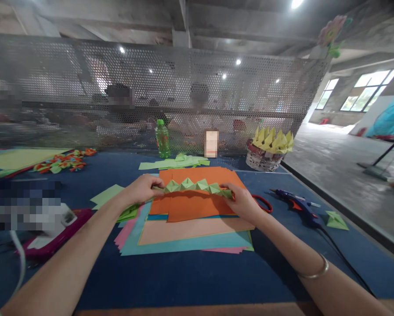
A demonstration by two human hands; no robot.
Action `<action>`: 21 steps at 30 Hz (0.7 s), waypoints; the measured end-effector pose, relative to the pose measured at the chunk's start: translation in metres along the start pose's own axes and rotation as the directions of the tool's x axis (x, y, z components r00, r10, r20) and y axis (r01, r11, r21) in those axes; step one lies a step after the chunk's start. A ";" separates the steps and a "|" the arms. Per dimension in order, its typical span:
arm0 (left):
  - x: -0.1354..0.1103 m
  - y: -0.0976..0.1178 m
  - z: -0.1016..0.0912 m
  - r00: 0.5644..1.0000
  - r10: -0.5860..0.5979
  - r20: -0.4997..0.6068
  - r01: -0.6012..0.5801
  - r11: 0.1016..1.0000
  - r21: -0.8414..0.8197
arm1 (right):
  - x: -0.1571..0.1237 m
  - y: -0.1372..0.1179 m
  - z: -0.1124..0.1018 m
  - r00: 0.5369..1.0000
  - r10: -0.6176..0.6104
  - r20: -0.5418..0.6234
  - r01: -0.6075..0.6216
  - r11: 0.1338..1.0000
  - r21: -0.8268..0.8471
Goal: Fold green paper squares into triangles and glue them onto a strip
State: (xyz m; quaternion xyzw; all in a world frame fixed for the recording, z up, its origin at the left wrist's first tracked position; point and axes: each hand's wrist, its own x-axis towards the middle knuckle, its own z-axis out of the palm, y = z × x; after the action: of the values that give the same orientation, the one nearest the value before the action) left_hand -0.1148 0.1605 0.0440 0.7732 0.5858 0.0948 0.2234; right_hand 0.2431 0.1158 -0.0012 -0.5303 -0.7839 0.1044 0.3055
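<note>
A chain of folded green paper pieces point(193, 186) stretches across an orange sheet point(197, 206) on top of a stack of coloured paper point(186, 239). My left hand point(142, 188) pinches the chain's left end. My right hand point(243, 202) grips its right end, fingers closed. Both hands hold the chain just above the orange sheet. A bangle circles my right wrist.
A blue glue gun point(298, 207) with its cord lies right of the stack, red-handled scissors point(262, 202) beside my right hand. A green bottle point(163, 138), green paper strips point(173, 163) and a basket of yellow folded pieces point(269, 151) stand by the perforated metal screen. People sit behind it.
</note>
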 end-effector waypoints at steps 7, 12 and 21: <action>0.000 -0.001 0.004 1.000 -0.002 -0.027 0.001 1.000 -0.011 | 0.000 -0.001 -0.001 1.000 0.010 -0.002 -0.010 1.000 -0.001; 0.002 -0.002 0.002 1.000 -0.006 -0.017 0.006 1.000 0.011 | -0.001 -0.001 -0.001 1.000 0.012 0.001 -0.012 1.000 0.002; 0.002 -0.003 0.002 1.000 -0.020 -0.019 0.020 1.000 0.002 | -0.001 -0.002 -0.001 1.000 -0.019 -0.013 0.020 1.000 0.019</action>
State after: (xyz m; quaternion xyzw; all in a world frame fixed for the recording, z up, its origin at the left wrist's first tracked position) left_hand -0.1163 0.1625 0.0409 0.7667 0.5957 0.0991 0.2180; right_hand 0.2425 0.1142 0.0006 -0.5204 -0.7861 0.1056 0.3165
